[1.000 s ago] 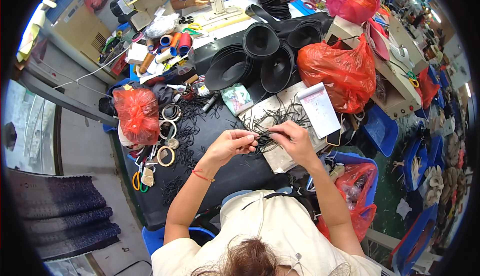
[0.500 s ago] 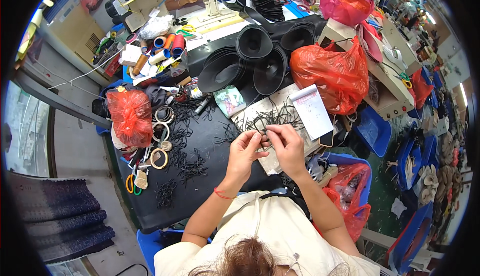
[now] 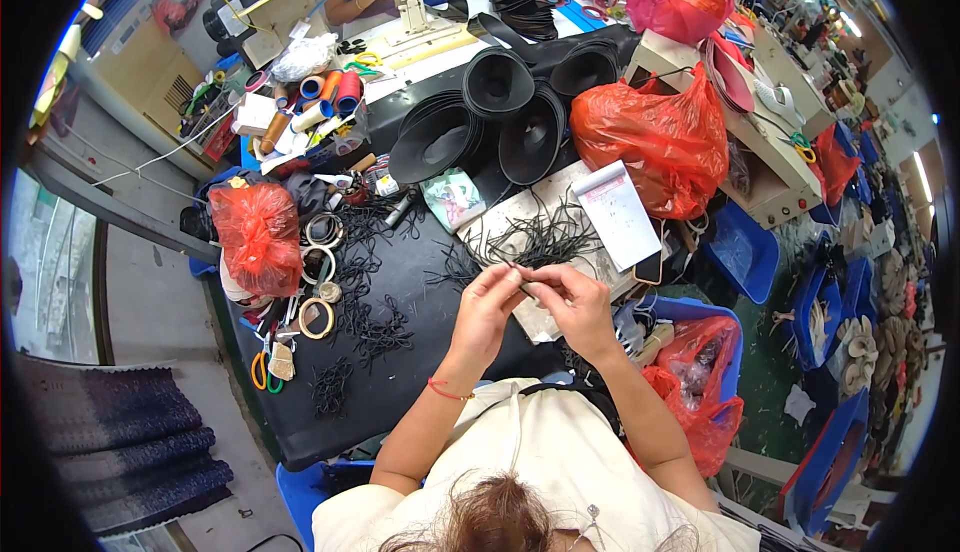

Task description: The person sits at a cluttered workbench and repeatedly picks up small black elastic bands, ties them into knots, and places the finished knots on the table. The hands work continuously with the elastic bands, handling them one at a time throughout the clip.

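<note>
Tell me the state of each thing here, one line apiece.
Left hand: pinching dark strand
Right hand: pinching dark strand
Black cords: loose, tangled pile
Notepad: open, page up
Left red bag: bulging, gathered on top
Black cupped pieces: nested in stacks
Blue bin: uncovered

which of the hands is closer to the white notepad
The right. The right hand is just below and left of the white notepad in the view; the left hand is farther left, beyond the right one.
</note>
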Motion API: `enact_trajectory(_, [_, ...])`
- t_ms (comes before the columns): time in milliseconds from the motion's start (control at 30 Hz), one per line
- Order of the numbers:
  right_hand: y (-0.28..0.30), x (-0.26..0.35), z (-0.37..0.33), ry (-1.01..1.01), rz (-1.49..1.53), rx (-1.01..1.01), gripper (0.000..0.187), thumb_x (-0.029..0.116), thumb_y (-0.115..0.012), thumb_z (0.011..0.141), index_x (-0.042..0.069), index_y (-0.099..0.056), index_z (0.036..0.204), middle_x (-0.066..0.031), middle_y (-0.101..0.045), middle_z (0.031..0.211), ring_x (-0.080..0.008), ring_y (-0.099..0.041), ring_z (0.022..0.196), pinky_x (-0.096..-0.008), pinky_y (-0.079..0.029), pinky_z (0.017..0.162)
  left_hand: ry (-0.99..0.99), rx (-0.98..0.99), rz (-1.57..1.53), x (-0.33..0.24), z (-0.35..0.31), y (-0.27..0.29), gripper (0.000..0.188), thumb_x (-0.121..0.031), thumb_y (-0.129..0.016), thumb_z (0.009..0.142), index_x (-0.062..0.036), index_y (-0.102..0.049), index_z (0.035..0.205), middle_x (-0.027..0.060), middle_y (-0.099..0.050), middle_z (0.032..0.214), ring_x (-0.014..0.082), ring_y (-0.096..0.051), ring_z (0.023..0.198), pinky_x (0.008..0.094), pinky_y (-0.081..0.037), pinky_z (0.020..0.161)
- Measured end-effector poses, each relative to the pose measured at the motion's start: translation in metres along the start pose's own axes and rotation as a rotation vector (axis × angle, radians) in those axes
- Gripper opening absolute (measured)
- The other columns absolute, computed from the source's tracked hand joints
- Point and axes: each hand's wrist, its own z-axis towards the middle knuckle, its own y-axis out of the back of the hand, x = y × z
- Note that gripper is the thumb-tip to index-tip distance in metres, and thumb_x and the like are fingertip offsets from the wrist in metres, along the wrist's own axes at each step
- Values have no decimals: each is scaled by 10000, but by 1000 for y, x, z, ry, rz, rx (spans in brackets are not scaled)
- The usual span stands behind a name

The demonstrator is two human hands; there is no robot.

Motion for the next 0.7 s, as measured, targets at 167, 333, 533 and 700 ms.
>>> enact_trajectory(167, [18,5,-5,265,-301,-23,129,16,-628,750,7,-599,876,-106,-570,779,-264,-587,689,-322,-472,593,152,98,18,-10,5,12,90,-119,-541,875,-55,-546,938,24,-587,823,97,-583,748,280,-515,735])
enact_trajectory(333, [10,6,0,385,-365,-28,146,-8,-595,746,14,-583,890,-98,-542,773,-269,-558,719,-349,-459,619,211,119,211,-10,-1,2,122,-134,-567,867,-16,-598,879,38,-610,791,102,-595,739,262,-515,715])
enact_trajectory(533, [18,8,-6,282,-407,25,135,5,-589,744,18,-580,878,-91,-530,775,-264,-550,730,-349,-453,636,37,71,450,-6,-1,7,147,-129,-548,875,6,-597,908,40,-611,772,91,-578,669,227,-497,630])
enact_trajectory(700, [38,26,4,417,-560,254,123,44,-578,751,37,-589,873,-86,-522,759,-245,-524,743,-342,-428,674,-211,368,1221,-13,-9,12,104,-33,-564,817,13,-631,882,26,-599,775,87,-552,673,227,-466,604])
